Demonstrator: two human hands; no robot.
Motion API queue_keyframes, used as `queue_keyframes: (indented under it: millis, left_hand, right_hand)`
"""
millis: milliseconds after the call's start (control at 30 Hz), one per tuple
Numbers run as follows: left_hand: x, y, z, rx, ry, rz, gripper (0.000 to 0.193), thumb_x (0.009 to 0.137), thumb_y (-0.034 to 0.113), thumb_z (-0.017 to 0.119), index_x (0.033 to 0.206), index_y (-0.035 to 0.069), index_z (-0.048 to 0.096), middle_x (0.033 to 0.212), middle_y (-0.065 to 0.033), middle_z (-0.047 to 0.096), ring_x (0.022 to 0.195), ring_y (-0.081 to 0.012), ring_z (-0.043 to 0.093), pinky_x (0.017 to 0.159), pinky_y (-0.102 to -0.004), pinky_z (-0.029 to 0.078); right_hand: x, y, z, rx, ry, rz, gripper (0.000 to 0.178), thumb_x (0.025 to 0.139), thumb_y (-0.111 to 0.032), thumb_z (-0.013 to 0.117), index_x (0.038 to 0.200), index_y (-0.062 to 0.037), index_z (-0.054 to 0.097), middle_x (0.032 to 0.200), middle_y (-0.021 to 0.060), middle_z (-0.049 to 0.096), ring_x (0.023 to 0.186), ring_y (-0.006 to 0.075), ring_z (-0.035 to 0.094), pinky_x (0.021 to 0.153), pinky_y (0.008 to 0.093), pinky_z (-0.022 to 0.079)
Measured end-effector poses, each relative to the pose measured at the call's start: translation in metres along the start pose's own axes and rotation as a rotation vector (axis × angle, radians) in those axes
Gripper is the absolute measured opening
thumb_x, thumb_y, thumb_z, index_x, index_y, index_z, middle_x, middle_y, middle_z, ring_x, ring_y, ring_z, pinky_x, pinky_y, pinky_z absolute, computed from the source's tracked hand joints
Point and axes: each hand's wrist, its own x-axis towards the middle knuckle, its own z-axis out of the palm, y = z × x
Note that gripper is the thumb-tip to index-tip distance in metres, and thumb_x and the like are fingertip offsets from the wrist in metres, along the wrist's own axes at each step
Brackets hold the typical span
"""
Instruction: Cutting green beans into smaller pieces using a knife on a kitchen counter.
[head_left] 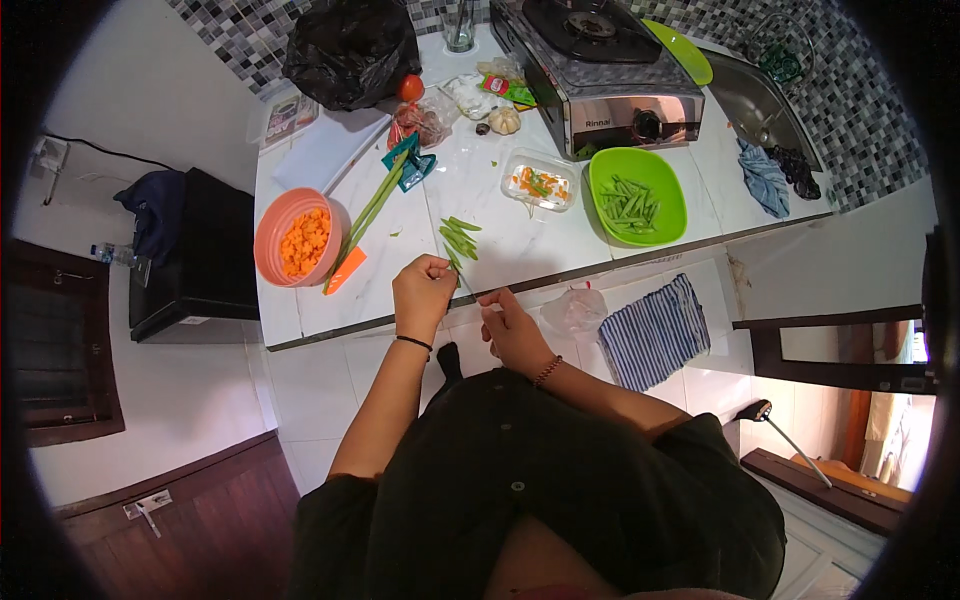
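Over the counter's front edge, my left hand [423, 287] is pinched closed on a green bean [454, 264]. Just to its right and closer to me, my right hand [514, 328] has its fingers curled together. A thin strip runs between the two hands, too fine to identify. Cut green beans [460, 240] lie in a small pile beyond my left fingers. Farther left, long green stalks [378, 205] lean beside a salmon-coloured bowl [334, 215] of diced carrot [304, 243]. A flat orange object [346, 272] lies by the bowl.
A green bowl [680, 200] holds cut beans; a clear container [512, 162] holds orange and green bits. Behind are a gas stove [630, 115], garlic [504, 121], a tomato [411, 88] and a black plastic bag [350, 55]. A sink [750, 95] and cloth [762, 180] are right.
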Motion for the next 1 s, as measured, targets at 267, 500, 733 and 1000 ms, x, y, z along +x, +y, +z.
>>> queue_keyframes:
  millis: [267,500,733,1000]
  left_hand:
    - [-0.001,0.001,0.004,0.029,0.035,0.017,0.025,0.070,0.007,0.062,0.093,-0.001,0.065,0.066,-0.0077,0.066,0.053,-0.0160,0.061,0.054,-0.0271,0.048]
    - [0.010,0.005,0.002,0.083,0.113,0.024,0.024,0.070,0.007,0.061,0.092,0.000,0.065,0.066,-0.0100,0.065,0.058,-0.0184,0.063,0.058,-0.0287,0.049]
    - [0.014,0.011,-0.001,0.178,0.065,0.069,0.035,0.068,0.010,0.070,0.101,0.001,0.065,0.078,-0.0117,0.066,0.069,-0.0227,0.065,0.065,-0.0315,0.051]
    - [0.024,0.019,-0.006,0.333,-0.047,0.096,0.049,0.065,0.011,0.076,0.111,0.004,0.063,0.082,-0.0107,0.067,0.075,-0.0260,0.066,0.069,-0.0351,0.052]
  right_hand:
    - [0.009,-0.007,-0.015,0.101,-0.031,0.003,0.019,0.095,-0.019,0.048,0.110,-0.0075,0.046,0.066,0.0035,0.053,0.051,0.0091,0.046,0.047,0.0248,0.040]
    - [0.015,-0.027,-0.039,-0.321,0.020,-0.331,0.031,0.089,-0.021,0.058,0.114,-0.0034,0.053,0.071,0.0129,0.062,0.062,0.0188,0.059,0.059,0.0313,0.047]
    - [0.081,-0.062,-0.049,-0.742,0.141,-0.561,0.026,0.078,-0.013,0.056,0.100,-0.0009,0.062,0.093,0.0217,0.062,0.089,0.0370,0.060,0.080,0.0434,0.048]
    - [0.100,-0.063,-0.025,-0.817,0.107,-0.453,0.022,0.078,-0.013,0.053,0.095,-0.0003,0.061,0.094,0.0219,0.060,0.089,0.0375,0.060,0.080,0.0437,0.048]
